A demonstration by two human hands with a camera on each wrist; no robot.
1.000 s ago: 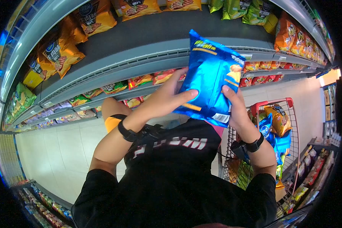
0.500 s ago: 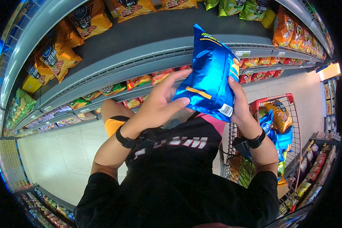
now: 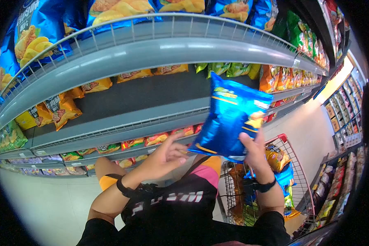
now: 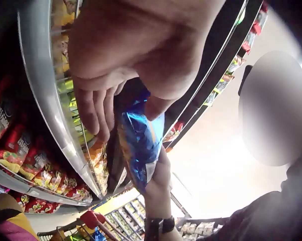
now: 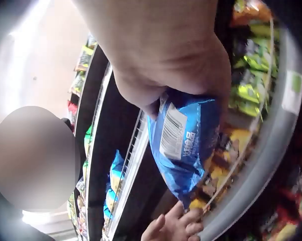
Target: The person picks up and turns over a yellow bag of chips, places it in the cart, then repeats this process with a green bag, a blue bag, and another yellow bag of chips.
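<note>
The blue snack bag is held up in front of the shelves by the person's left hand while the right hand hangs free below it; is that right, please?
Not quite: the hands are swapped. The head view shows the right hand gripping the blue snack bag at its lower edge in front of the shelves, while the left hand sits below and beside it, holding nothing.

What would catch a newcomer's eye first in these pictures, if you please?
First, the shiny blue snack bag, raised before the grey shelves and gripped at its lower edge by the right hand. The left hand hovers just beside it, fingers relaxed. Lower right stands a red-handled shopping cart holding more snack bags.
</note>
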